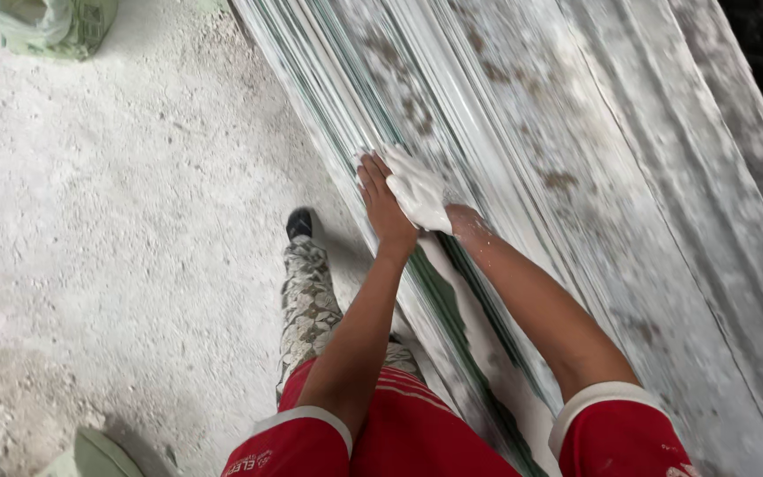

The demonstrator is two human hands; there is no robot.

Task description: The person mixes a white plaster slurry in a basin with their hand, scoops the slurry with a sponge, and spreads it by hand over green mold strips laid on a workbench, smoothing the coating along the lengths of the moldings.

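Dusty concrete floor [108,230] on the left, stacked glass sheets [523,177] leaning on the right, and both hands press one white cloth [419,193] onto the near sheet edges. Left hand [383,205] lies flat, fingers spread on the cloth; right hand [461,221] is buried beneath it, grip unreadable. Those bare edges could cut if the cloth slips.

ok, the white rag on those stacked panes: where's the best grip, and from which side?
Probably the bunched near end of the white rag, from above and the floor side. It lies spread over the tilted stack of panes, with the right hand largely hidden under its lower edge and the left hand pressed beside it. Only the upper face is open; a top pinch of the folds suits.
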